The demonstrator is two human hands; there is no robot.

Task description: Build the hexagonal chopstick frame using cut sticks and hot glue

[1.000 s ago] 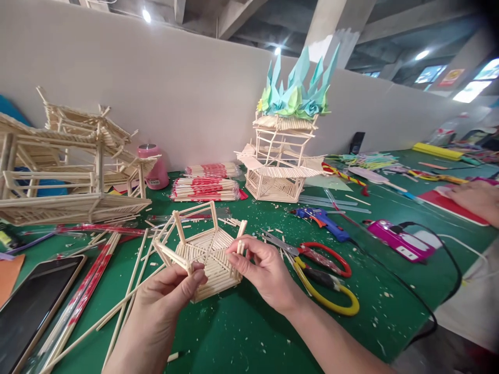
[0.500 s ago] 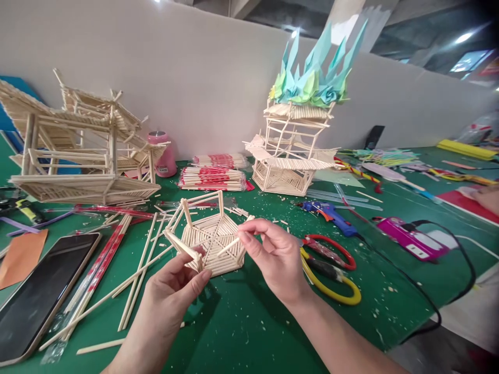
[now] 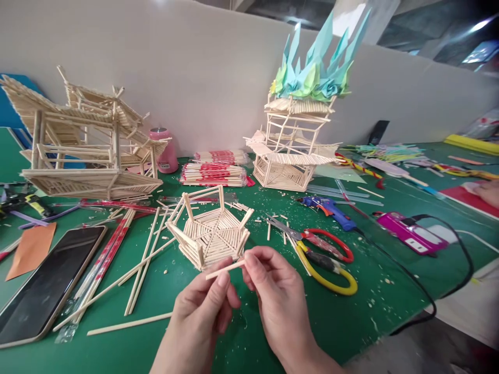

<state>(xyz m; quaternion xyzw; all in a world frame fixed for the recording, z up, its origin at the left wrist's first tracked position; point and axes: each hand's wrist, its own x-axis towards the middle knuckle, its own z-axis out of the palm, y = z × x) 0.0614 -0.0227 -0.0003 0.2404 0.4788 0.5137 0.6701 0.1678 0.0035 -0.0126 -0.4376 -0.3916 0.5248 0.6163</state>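
Note:
A short wooden stick (image 3: 225, 269) is pinched between both hands just above the green table. My left hand (image 3: 202, 311) holds its left part with thumb and fingertips. My right hand (image 3: 275, 293) grips its right end with closed fingers. Just beyond the hands sits a small hexagonal stick model (image 3: 210, 232) with upright posts, resting on the table and touched by neither hand.
Scissors with red and yellow handles (image 3: 319, 257) lie to the right, with a blue glue gun (image 3: 329, 209) and a pink device (image 3: 409, 236) beyond. Loose sticks (image 3: 136, 259) and a phone (image 3: 42, 291) lie left. Large stick models (image 3: 86, 150) (image 3: 292, 150) stand behind. Another person's hand (image 3: 489, 193) rests far right.
My left hand let go of the hexagonal model, which now rests on the table. Both hands drew back toward me and now hold one short stick together.

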